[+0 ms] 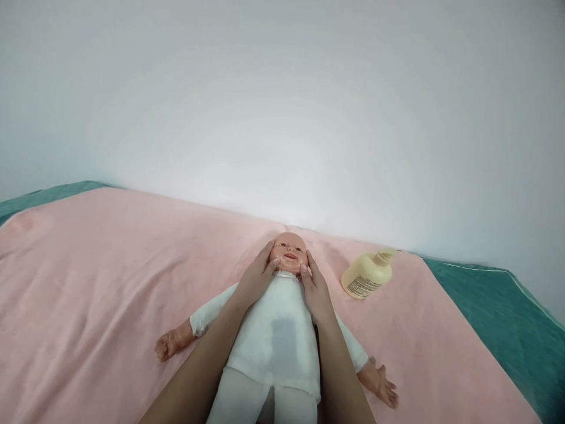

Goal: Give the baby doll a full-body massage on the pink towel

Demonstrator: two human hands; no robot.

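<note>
A baby doll (282, 330) in white clothing lies on its back on a pink blanket (110, 265), its arms spread to both sides. My left hand (259, 274) cups the left side of the doll's head (289, 247), with the thumb on its cheek near the chin. On the other side of the head rests my right hand (316, 288), its thumb at the jaw. The fingers of both hands are partly hidden beside and behind the head. My forearms lie over the doll's arms.
A yellow pump bottle (367, 274) stands tilted in view on the blanket, right of the doll's head. Green cloth (507, 312) shows past the blanket at the right and far left. A pale wall (282, 118) rises behind.
</note>
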